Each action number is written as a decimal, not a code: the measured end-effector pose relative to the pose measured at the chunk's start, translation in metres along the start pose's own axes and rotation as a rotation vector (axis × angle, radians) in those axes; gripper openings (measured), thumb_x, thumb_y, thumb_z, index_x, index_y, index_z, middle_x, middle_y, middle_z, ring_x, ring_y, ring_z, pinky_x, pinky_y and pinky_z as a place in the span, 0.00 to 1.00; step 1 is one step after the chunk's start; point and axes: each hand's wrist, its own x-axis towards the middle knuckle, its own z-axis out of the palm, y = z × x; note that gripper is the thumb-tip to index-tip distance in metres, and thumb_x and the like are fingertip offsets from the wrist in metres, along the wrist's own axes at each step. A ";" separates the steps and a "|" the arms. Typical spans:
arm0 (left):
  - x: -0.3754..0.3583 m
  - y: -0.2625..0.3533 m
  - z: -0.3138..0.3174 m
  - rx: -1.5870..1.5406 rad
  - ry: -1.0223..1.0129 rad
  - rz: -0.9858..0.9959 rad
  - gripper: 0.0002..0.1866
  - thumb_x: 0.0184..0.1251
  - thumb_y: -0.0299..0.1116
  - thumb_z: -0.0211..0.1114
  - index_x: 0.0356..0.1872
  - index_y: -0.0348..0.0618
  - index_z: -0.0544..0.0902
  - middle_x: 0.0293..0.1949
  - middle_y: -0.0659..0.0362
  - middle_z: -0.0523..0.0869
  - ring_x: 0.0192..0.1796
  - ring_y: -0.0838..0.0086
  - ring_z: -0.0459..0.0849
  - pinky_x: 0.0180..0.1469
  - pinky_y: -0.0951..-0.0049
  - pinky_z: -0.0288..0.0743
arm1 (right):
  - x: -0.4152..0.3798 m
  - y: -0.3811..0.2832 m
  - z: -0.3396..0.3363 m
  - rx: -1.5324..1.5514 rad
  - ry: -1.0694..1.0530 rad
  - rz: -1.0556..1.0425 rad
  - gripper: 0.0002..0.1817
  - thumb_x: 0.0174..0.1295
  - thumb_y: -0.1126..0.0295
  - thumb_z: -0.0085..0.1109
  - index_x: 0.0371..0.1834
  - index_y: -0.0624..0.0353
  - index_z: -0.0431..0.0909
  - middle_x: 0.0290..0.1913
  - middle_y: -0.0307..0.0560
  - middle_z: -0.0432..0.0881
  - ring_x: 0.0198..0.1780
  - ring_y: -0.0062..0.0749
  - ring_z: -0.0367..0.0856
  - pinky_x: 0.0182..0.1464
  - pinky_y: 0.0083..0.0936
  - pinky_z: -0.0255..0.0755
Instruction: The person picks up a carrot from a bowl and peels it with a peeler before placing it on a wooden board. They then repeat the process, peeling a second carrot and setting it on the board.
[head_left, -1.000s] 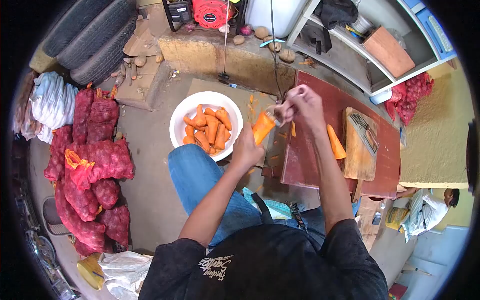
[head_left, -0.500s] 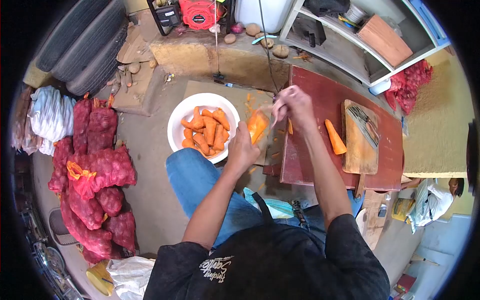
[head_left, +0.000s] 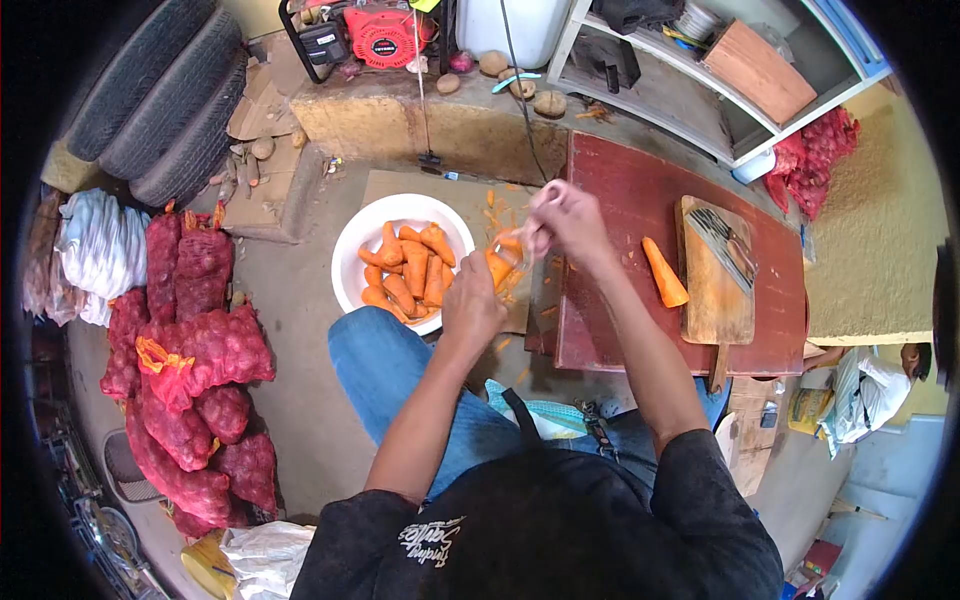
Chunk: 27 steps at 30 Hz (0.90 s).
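Note:
My left hand (head_left: 473, 303) is closed around a partly peeled carrot (head_left: 503, 262), its free end pointing up over the floor. My right hand (head_left: 568, 225) grips a peeler (head_left: 528, 252) against the carrot's upper end; motion blurs the tool and my fingers hide its handle. Left of the carrot stands a white basin (head_left: 345, 265) filled with several orange carrots (head_left: 416, 265). On the red table (head_left: 610, 330) to the right, one peeled carrot (head_left: 664, 272) lies beside a wooden cutting board (head_left: 715, 310) that carries a dark-bladed knife (head_left: 725, 243).
Orange peelings (head_left: 507, 200) litter the cardboard and floor between basin and table. Red mesh sacks (head_left: 205, 350) are piled at left, below stacked tyres (head_left: 165, 100). A red machine (head_left: 385, 38) and metal shelf (head_left: 660, 90) stand behind. Another person (head_left: 870, 385) shows at far right.
My right hand has moved slightly left and up with the peeler. My left hand and the carrot have shifted a little left and down. The whole view has shifted slightly.

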 end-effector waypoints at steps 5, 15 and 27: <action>0.002 0.003 -0.006 0.078 -0.009 0.071 0.23 0.47 0.19 0.68 0.46 0.36 0.68 0.44 0.41 0.79 0.46 0.45 0.83 0.48 0.50 0.80 | 0.021 0.007 -0.027 0.250 0.209 0.019 0.07 0.70 0.71 0.57 0.34 0.58 0.72 0.22 0.44 0.83 0.19 0.23 0.80 0.20 0.20 0.74; 0.001 -0.002 -0.005 0.022 0.028 0.029 0.23 0.48 0.20 0.67 0.47 0.35 0.70 0.43 0.41 0.79 0.47 0.42 0.82 0.49 0.47 0.76 | 0.026 0.021 -0.025 0.347 0.283 0.047 0.06 0.71 0.70 0.59 0.37 0.59 0.75 0.25 0.44 0.84 0.20 0.26 0.82 0.20 0.22 0.76; 0.002 0.000 0.005 -0.674 -0.082 -0.216 0.35 0.50 0.25 0.78 0.59 0.40 0.69 0.53 0.43 0.79 0.44 0.49 0.85 0.51 0.53 0.80 | 0.009 0.057 0.004 0.998 0.118 0.191 0.07 0.72 0.63 0.60 0.38 0.53 0.79 0.35 0.44 0.87 0.37 0.37 0.88 0.51 0.46 0.81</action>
